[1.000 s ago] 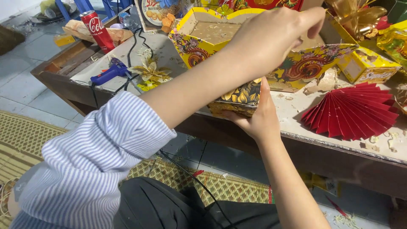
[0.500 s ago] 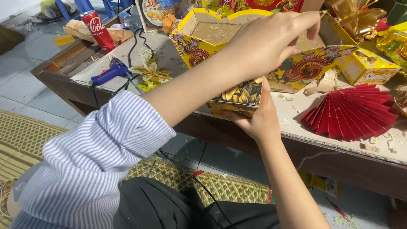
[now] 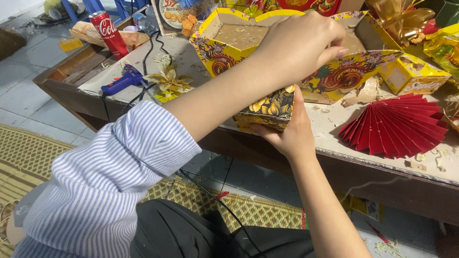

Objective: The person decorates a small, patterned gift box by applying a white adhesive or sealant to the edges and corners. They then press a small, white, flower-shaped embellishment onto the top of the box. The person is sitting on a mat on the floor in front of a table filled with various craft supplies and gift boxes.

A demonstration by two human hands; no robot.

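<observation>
A small black box printed with yellow flowers (image 3: 267, 109) is held at the front edge of the worktop (image 3: 382, 157), between the 2 hands. It is gripped from below and the side by the right hand (image 3: 289, 136), whose thumb is pressed up along the box's right face. The left hand (image 3: 299, 45) is curled above it, fingers bunched narrowly as if pinching something small; what is pinched cannot be made out. The left forearm is stretched across the view from a blue-and-white striped sleeve (image 3: 105, 191).

Just behind the hands, a large yellow tray-shaped box with red dragon patterns (image 3: 229, 40) is seen. To the right, a red folded paper fan (image 3: 397, 126) is laid flat, with a small yellow carton (image 3: 411, 76) behind it. To the left, a blue glue gun (image 3: 122, 82), a gold paper flower (image 3: 169, 81) and a red drinks can (image 3: 107, 33) are set well apart from the hands.
</observation>
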